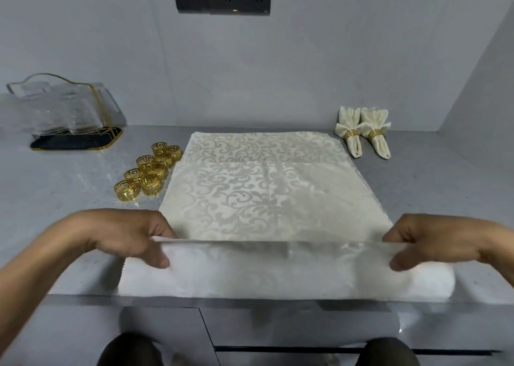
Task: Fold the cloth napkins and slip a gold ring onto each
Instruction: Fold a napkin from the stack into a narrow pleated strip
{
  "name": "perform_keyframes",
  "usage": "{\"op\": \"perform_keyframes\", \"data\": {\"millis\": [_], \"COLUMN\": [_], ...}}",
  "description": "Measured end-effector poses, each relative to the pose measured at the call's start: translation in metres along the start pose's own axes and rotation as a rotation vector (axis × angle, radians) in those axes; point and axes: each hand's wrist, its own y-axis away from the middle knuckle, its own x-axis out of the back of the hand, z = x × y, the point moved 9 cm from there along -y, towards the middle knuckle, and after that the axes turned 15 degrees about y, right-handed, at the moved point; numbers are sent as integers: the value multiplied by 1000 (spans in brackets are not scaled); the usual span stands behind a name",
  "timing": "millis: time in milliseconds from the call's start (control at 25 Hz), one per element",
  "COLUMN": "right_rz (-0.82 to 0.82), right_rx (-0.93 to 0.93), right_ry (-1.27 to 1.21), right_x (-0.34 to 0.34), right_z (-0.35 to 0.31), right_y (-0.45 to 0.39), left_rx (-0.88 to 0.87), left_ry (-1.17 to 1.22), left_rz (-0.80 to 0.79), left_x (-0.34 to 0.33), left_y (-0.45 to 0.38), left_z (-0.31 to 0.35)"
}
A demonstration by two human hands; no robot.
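Now both hands pinch the near edge of the cream napkin (pixel 264 196) at centre frame, left hand (pixel 130 240), right hand (pixel 434 243); gold rings (pixel 147 171) cluster at its left

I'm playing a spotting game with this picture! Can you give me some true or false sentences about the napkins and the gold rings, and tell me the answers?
1. Both hands, the left hand and the right hand, pinch the near edge of the spread napkin. True.
2. The loose gold rings lie to the right of the spread napkin. False: they lie to its left.
3. Two finished napkins with rings on them lie at the far right of the counter. True.
4. The spread napkin already wears a ring. False: it lies open and flat, with no ring on it.
5. The clear holder stands at the far left. True.
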Motion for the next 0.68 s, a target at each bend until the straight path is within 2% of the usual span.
{"op": "perform_keyframes", "data": {"millis": [80,120,200,240,280,320,360,400,440,480,520,600,680], "right_rz": [126,246,537,660,739,797,862,929,937,863,777,719,777], "right_rx": [-51,-103,-244,-319,-390,-440,-439,-357,-190,-35,62,96,95], "right_ry": [46,72,85,55,32,54,103,162,230,320,407,435,383], "right_x": [27,46,84,97,102,100,95,86,72,50,29,9,7], "right_z": [10,18,42,54,65,71,68,54,30,3,-17,-27,-27], "right_y": [-17,-29,-50,-56,-61,-62,-61,-59,-60,-66,-72,-79,-72], "left_rx": [-10,-20,-73,-107,-159,-233,-343,-434,-443,-428,-418,-458,-467], "left_ry": [38,73,138,87,-66,-233,-341,-385,-410,-448,-470,-425,-367], "left_rz": [123,242,590,793,963,1042,1004,865,694,566,505,533,545], "left_x": [20,38,84,101,109,102,85,61,36,14,3,-1,-1], "left_y": [-12,-21,-33,-32,-28,-27,-30,-37,-47,-56,-63,-68,-63], "left_z": [0,-2,-9,-9,-5,2,12,20,22,20,15,12,14]}}
